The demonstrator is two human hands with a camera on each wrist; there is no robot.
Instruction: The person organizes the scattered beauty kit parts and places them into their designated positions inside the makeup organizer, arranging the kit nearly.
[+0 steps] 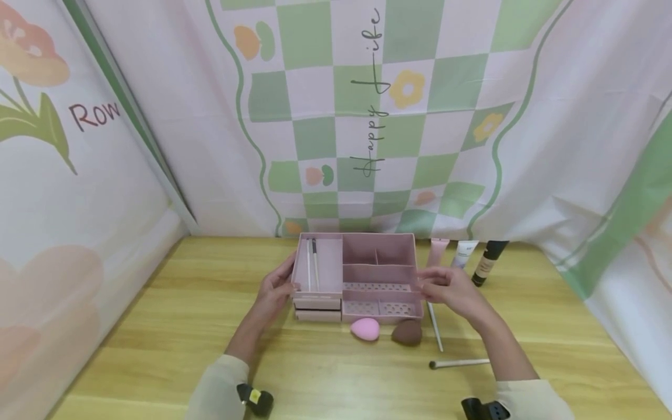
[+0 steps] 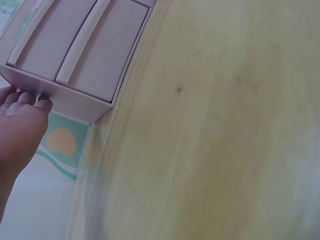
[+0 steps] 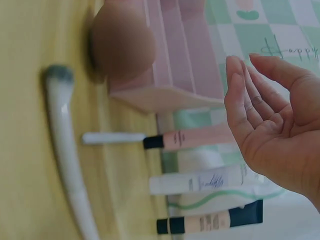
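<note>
At left inside the pink organizer (image 1: 367,273) lie two slim brushes (image 1: 315,262)

Left sleeve (image 1: 217,388), pale cream; right sleeve (image 1: 532,399), matching; left wrist camera (image 1: 264,405), black, yellow marking (image 1: 255,396); right wrist camera (image 1: 485,410), black.

The box (image 2: 80,102) looks like smooth, hard plastic with a soft satin finish, and its drawers (image 2: 107,55) have flat, even fronts of the same look. The table (image 1: 157,291) has a wood-grain surface, smooth with a faint sheen. The curtain (image 1: 304,35) is printed cloth, matt and creased. The pink sponge (image 1: 364,329) and brown sponge (image 1: 406,332) look matt. The pink tube (image 3: 197,137), white tube (image 3: 200,183) and black-ended tube (image 3: 215,220) seem smooth plastic. The brush (image 3: 65,145) has a glossy handle. The sleeves (image 1: 217,388) are matt cloth.
</note>
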